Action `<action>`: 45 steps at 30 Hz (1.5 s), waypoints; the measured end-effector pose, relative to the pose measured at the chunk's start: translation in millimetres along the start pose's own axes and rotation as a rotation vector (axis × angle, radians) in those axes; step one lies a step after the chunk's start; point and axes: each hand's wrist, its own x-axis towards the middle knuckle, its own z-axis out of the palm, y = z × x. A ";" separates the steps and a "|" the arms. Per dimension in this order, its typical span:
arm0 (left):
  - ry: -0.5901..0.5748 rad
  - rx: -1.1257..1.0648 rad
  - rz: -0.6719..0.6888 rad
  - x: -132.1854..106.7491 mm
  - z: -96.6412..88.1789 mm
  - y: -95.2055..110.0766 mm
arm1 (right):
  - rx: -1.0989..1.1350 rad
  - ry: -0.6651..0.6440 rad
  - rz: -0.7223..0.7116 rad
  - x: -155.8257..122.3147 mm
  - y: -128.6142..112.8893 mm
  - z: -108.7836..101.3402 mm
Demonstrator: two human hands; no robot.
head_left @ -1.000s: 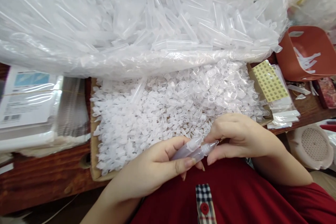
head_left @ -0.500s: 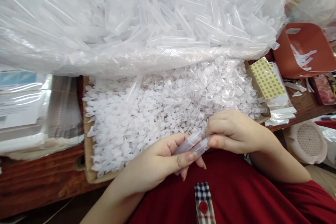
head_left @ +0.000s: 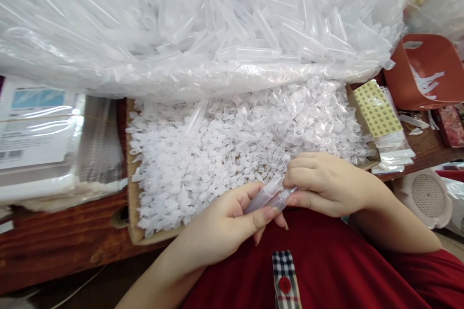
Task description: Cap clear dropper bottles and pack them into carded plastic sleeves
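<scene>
My left hand (head_left: pixel 232 224) is closed around two translucent plastic tubes (head_left: pixel 261 199), held side by side and pointing up to the right. My right hand (head_left: pixel 319 183) pinches at the neck end of the nearer tube; its fingertips cover whatever small piece sits there. Just beyond both hands lies a shallow cardboard box (head_left: pixel 135 224) filled with small white plastic pieces (head_left: pixel 181 174) on the left and clear ribbed caps (head_left: pixel 308 116) on the right. One loose tube (head_left: pixel 196 118) rests on top of the pieces.
A large clear bag of tubes (head_left: pixel 232 53) bulges over the box's far edge. Packs in clear film (head_left: pixel 39 130) lie left. To the right are a yellow patterned packet (head_left: pixel 377 108), an orange bin (head_left: pixel 406 77) with white strips, and a pale perforated object (head_left: pixel 426 198).
My right fingers have closed further over the tube ends, hiding more of the nearer tip. The whole view has shifted slightly, so the box and bag appear farther right.
</scene>
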 end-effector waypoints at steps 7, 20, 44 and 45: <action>0.033 -0.072 0.052 0.0 0.5 -4.3 | 0.044 -0.018 0.075 9.2 -0.7 0.8; -0.016 -0.396 0.084 7.9 14.0 3.5 | 0.299 0.113 0.205 3.4 3.0 12.4; -0.135 0.290 0.060 94.0 109.1 71.0 | 0.869 0.648 0.288 -101.5 9.0 31.9; -0.153 0.461 0.117 104.6 115.3 78.0 | 0.882 0.724 0.306 -111.9 11.7 31.7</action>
